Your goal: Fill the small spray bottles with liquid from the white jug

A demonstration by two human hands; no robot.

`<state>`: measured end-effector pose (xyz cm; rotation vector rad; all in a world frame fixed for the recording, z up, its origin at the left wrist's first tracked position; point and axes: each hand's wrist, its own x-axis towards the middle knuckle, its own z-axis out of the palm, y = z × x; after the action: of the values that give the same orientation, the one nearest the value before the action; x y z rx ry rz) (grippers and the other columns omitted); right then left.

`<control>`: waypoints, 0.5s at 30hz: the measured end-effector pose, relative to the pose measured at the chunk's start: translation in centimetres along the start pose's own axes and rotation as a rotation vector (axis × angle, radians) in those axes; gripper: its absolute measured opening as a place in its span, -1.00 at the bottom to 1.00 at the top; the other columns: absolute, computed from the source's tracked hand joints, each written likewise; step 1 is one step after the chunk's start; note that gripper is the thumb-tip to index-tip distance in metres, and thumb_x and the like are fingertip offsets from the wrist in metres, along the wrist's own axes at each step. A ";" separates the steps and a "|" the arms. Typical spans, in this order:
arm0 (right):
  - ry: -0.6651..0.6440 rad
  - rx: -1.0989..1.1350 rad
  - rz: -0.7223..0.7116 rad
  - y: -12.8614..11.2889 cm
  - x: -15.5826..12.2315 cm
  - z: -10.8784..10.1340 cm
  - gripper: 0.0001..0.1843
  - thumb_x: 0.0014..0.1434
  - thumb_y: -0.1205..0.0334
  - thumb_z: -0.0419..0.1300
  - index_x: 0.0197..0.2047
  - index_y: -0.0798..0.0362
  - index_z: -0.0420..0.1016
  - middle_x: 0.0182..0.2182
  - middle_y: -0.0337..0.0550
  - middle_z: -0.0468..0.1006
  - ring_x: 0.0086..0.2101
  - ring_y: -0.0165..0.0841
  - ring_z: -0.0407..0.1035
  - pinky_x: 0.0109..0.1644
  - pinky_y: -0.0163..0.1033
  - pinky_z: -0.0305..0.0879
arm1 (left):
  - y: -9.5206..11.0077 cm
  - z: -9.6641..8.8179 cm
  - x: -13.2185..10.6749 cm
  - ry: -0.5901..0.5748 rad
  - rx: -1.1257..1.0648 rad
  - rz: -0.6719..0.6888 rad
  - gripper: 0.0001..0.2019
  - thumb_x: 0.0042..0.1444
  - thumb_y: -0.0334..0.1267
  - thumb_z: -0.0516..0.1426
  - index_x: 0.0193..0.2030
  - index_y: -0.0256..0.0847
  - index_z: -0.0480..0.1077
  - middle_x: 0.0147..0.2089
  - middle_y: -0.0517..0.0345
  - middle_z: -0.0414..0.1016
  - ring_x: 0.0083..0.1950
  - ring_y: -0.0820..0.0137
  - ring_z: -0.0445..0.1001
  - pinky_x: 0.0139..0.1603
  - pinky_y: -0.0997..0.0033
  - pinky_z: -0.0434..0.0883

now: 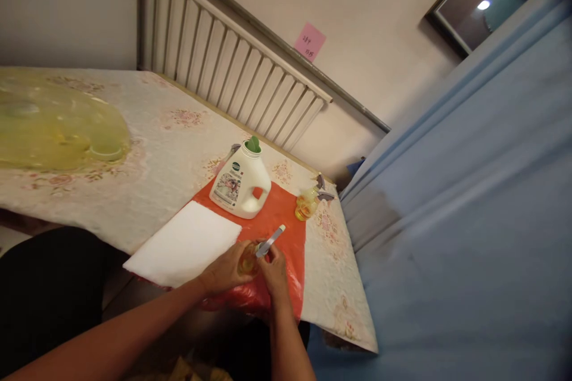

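My left hand (226, 271) is wrapped round a small amber bottle (248, 262) near the front edge of the red mat (286, 220). My right hand (273, 271) pinches a grey and white spray nozzle (270, 240) at the top of that bottle. A white detergent jug (240, 181) with a green cap stands on the far part of the mat. A second small spray bottle (308, 202) with yellow liquid sits to its right. A white folded cloth (185, 244) lies to the left of my hands.
The table wears a flowered cloth (170, 149). A yellow-green translucent cover (53, 128) lies at the far left. A white radiator (223, 71) and a pink sticky note (310, 41) are on the wall. A blue curtain (469, 202) hangs at the right.
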<state>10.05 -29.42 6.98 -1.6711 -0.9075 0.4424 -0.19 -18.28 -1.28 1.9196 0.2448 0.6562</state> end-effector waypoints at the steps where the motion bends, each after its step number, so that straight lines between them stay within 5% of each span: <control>1: 0.028 -0.015 0.007 0.0 -0.1 0.3 -0.68 0.03 0.24 0.23 -0.11 0.05 0.57 -0.15 -0.14 0.66 -0.10 -0.22 0.53 0.08 -0.13 0.40 | -0.1 0.0 0.0 -0.005 0.004 0.002 -0.25 -0.03 -0.15 0.33 0.32 -0.07 0.19 0.19 -0.03 0.44 0.19 0.05 0.45 0.23 -0.01 0.39; 7: 0.209 -0.101 0.059 1.3 -1.3 2.3 -0.36 -0.11 0.24 0.37 0.10 0.07 0.45 0.03 -0.02 0.59 0.04 -0.15 0.47 0.20 -0.08 0.33 | -1.7 0.5 -0.3 -0.012 0.085 -0.031 -0.13 -0.04 -0.21 0.29 0.41 -0.13 0.03 0.32 -0.14 0.34 0.31 -0.01 0.36 0.31 -0.08 0.30; 15: 0.304 -0.215 0.027 3.2 -1.9 3.1 -0.45 -0.21 0.26 0.43 -0.07 -0.02 0.52 -0.19 -0.09 0.65 -0.06 -0.06 0.51 -0.01 -0.09 0.44 | -2.8 1.0 -0.4 -0.038 0.084 -0.041 -0.07 0.06 -0.22 0.22 0.49 -0.13 -0.19 0.41 -0.20 0.21 0.40 0.00 0.24 0.38 -0.11 0.23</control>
<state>7.79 -29.12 2.68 -1.8857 -0.7268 0.1044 0.40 -18.03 -4.16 1.9999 0.2910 0.5896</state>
